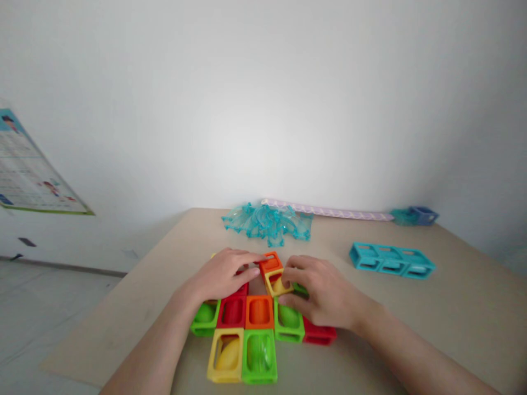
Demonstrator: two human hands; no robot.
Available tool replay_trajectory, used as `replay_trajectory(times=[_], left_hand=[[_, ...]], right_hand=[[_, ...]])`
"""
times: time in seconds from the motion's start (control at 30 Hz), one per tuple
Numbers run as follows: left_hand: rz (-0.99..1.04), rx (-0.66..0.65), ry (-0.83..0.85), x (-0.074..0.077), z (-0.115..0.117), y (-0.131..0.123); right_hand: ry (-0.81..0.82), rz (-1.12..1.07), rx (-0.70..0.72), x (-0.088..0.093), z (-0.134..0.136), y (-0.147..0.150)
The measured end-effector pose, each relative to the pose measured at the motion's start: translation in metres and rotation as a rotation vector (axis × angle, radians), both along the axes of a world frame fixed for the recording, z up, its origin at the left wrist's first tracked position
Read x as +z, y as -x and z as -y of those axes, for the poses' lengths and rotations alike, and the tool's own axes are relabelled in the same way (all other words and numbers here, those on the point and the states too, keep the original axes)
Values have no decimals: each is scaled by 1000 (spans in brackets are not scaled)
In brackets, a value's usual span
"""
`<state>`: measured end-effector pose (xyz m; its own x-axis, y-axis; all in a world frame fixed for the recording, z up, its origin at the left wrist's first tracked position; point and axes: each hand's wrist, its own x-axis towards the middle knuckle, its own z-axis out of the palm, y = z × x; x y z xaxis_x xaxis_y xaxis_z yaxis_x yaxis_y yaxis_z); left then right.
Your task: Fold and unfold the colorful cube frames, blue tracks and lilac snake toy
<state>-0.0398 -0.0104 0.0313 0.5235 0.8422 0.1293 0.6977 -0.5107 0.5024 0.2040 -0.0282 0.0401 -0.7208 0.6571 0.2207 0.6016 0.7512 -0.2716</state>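
Hollow square toy blocks lie joined in a cluster on the table (pixel 156 307). My left hand (pixel 226 274) rests over its far left part, fingers stretched out, the index fingertip at an orange block (pixel 270 263) and the thumb apart. Under that hand a red block is partly hidden. My right hand (pixel 319 288) has its fingers curled on a yellow block (pixel 276 282), which sits tilted against the orange one. Nearer me are a red block (pixel 233 312), a second orange block (pixel 259 312), a green block (pixel 289 318), a front yellow block (pixel 225 355) and a front green block (pixel 259 356).
A row of joined teal blocks (pixel 392 260) lies to the right. Towards the wall is a pile of translucent teal pieces (pixel 269 222), with a lilac patterned strip (pixel 329 211) behind it. A dark blue block (pixel 424 215) stands at the back right. A poster (pixel 37 170) hangs left.
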Motion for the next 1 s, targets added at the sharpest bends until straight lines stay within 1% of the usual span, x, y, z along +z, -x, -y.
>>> replay_trajectory(times=[0.2, 0.43, 0.73, 1.0], left_hand=[[-48, -29, -37, -2, -1, 3], [-93, -14, -38, 1, 0, 2], [-82, 10, -16, 3, 2, 0], [-15, 20, -2, 3, 1, -1]], right_hand=[[-5, 3, 11, -2, 0, 1], [10, -16, 34, -3, 2, 2], [21, -28, 38, -1, 1, 3], [6, -53, 63, -1, 0, 4]])
